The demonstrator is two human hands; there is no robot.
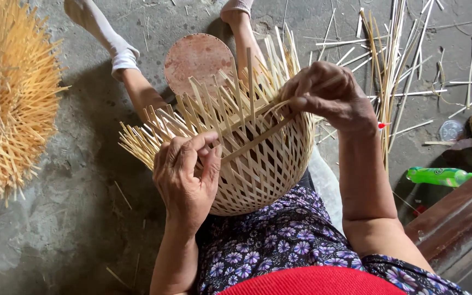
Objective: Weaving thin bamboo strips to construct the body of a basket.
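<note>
Item: half-woven bamboo basket point(258, 169), open lattice weave, lying on its side on the lap of a seated person, above a purple flowered garment point(269, 240). Its unfinished rim bristles with loose upright bamboo strips point(214, 109) fanning toward the upper left. Nothing can be seen inside it.

Left hand point(187, 175): fingers curled together, thumb and forefinger pinched on a strip at the basket's near left side, palm resting against the weave.

Right hand point(329, 95): fingers closed on strips at the basket's upper right rim, bending them across the weave.

Behind the basket, on the concrete floor point(83, 191): a round reddish disc point(199, 60), partly hidden by the strip ends, flanked by the person's two lower legs in white socks point(118, 54).

Left edge of the floor: a second woven bamboo piece point(6, 93), with a dense fringe of free strip ends.

Upper right of the floor: a scattered bundle of long bamboo strips point(394, 60), some crossing behind the right wrist.

Right edge: a green plastic bottle point(438, 176) lying on its side, a small clear round lid point(451, 131), and a brown wooden board point(460, 213).
</note>
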